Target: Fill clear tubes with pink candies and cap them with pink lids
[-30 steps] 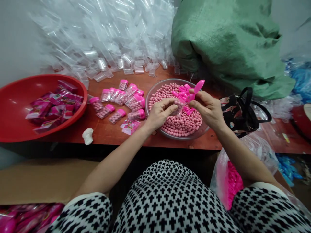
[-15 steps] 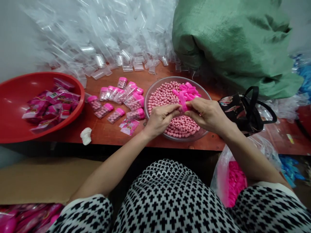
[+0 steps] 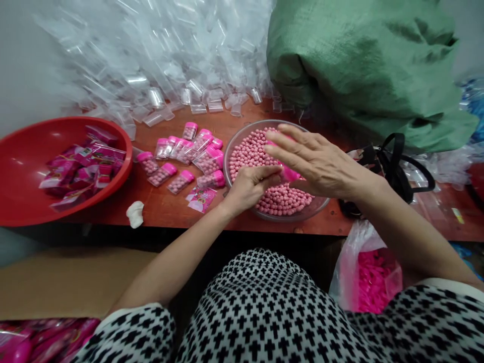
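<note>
My left hand is closed around a small clear tube, mostly hidden by its fingers, held over a clear bowl of pink candy balls. My right hand lies flat with fingers spread, its palm pressing on a pink cap at the tube's top. Other pink caps on the candy are hidden under this hand.
Several filled, pink-capped tubes lie left of the bowl, beside a pink packet and a white lump. A red basin holds pink packets. Empty clear tubes pile behind; green sack, black bag, bag of caps.
My right hand brought a pink cap down onto the tube, then opened flat and now presses on it with the palm. My left hand stayed in place.
</note>
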Demonstrator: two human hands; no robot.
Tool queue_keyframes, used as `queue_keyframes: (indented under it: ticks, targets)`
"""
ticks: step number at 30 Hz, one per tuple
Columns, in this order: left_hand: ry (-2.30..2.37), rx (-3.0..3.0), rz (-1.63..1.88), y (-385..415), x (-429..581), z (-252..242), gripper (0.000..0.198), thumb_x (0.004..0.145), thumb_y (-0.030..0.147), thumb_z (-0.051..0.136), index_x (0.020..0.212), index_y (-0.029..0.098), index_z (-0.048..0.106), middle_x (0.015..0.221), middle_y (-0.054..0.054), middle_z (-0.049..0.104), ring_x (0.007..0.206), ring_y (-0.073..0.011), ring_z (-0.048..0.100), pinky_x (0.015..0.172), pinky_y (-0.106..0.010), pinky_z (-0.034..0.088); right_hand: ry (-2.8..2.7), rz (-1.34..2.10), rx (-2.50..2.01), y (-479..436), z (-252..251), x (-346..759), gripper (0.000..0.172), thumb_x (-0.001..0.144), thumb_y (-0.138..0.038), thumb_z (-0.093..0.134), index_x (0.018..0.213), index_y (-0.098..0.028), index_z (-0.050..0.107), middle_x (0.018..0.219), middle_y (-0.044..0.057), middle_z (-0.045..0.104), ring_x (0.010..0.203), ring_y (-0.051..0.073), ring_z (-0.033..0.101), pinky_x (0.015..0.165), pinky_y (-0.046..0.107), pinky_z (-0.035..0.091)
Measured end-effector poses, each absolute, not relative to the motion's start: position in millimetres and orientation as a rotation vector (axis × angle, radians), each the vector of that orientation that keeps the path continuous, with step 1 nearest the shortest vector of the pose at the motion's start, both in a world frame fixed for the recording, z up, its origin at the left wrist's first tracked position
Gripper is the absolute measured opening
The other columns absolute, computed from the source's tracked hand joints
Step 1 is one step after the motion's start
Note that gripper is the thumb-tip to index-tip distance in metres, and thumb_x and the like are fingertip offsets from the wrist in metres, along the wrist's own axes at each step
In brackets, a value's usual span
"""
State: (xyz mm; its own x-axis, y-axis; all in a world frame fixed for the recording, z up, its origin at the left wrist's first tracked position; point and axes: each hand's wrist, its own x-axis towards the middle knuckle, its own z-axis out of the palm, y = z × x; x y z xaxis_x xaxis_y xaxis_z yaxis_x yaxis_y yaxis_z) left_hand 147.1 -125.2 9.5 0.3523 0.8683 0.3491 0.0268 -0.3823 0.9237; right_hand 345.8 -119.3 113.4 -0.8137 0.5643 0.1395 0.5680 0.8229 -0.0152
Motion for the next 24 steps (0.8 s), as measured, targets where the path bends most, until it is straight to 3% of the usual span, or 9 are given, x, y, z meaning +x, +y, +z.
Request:
queue_keyframes:
  ticks: [3, 6, 12, 14, 18, 24]
  targets:
    - [0.83, 1.516, 1.173, -123, 146, 10, 0.03, 0.084, 0.039, 0.072, 0.101, 0.016, 0.081, 0.1, -0.007, 0.08, 0.093, -0.0236, 0.074, 0.089, -0.036, 0.059, -2.899, -0.205, -0.917, -120, 120, 341, 0.053, 0.097, -0.026, 0.053, 0.149, -0.024, 0.045, 0.15, 0.009, 0.054, 0.139, 0.031, 0.047, 0.114, 0.053, 0.038]
    - [0.856, 1.361, 1.222, -121, 144, 13, 0.032, 0.081, 0.038, 0.074, 0.102, 0.015, 0.079, 0.105, -0.008, 0.078, 0.097, -0.0226, 0.072, 0.09, -0.035, 0.058, -2.764, -0.317, -1.096, -121, 110, 343, 0.049, 0.097, -0.036, 0.057, 0.141, -0.015, 0.053, 0.134, 0.016, 0.064, 0.126, 0.033, 0.057, 0.106, 0.051, 0.046]
    - [0.741, 1.219, 1.22, -118, 148, 17, 0.029, 0.078, 0.037, 0.078, 0.094, 0.016, 0.067, 0.083, -0.001, 0.069, 0.074, -0.012, 0.063, 0.069, -0.022, 0.052, -2.547, -0.276, -1.271, -133, 67, 331, 0.083, 0.088, -0.045, 0.067, 0.152, -0.004, 0.034, 0.141, 0.026, 0.055, 0.131, 0.039, 0.051, 0.109, 0.055, 0.044]
    - [0.703, 1.205, 1.22, -118, 149, 17, 0.028, 0.079, 0.035, 0.078, 0.093, 0.016, 0.064, 0.076, 0.002, 0.064, 0.068, -0.0099, 0.058, 0.065, -0.021, 0.049, -2.487, -0.291, -1.303, -134, 58, 325, 0.082, 0.088, -0.043, 0.066, 0.152, -0.003, 0.034, 0.14, 0.026, 0.054, 0.131, 0.039, 0.051, 0.109, 0.055, 0.044]
    - [0.692, 1.205, 1.202, -119, 148, 18, 0.026, 0.08, 0.034, 0.077, 0.093, 0.017, 0.062, 0.068, 0.004, 0.057, 0.062, -0.0094, 0.052, 0.06, -0.021, 0.043, -2.458, -0.372, -1.301, -127, 50, 320, 0.07, 0.09, -0.046, 0.06, 0.143, -0.003, 0.047, 0.128, 0.024, 0.061, 0.119, 0.038, 0.058, 0.099, 0.053, 0.05]
    - [0.737, 1.184, 1.171, -119, 148, 18, 0.023, 0.08, 0.031, 0.075, 0.092, 0.016, 0.062, 0.067, 0.004, 0.056, 0.062, -0.0096, 0.052, 0.06, -0.021, 0.043, -2.467, -0.41, -1.323, -119, 45, 320, 0.072, 0.088, -0.052, 0.058, 0.14, -0.003, 0.051, 0.117, 0.023, 0.066, 0.109, 0.037, 0.062, 0.09, 0.051, 0.052]
